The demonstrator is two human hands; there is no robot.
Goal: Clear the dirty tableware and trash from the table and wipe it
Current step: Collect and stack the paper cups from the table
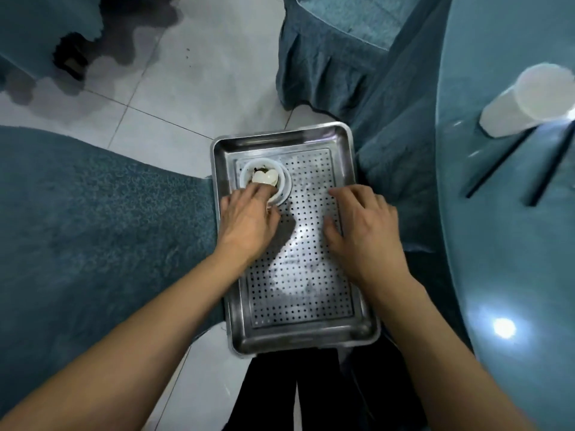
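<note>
Evidently the left hand [249, 219] was setting a small white ceramic bowl of food scraps [266, 181] into the far left corner of the perforated stainless-steel tray [298, 334], fingers curled on its near rim. The right hand [364, 228] lay flat and empty on the tray. Best practice, I judged: release gently, keep the tray steadied. White paper cup [525, 101] and dark chopsticks [497, 164] waited on the glossy teal worktop [513, 244].

Teal-covered chairs [323, 48] on pale floor tiles [217, 73], dark wet patches [133, 35].
</note>
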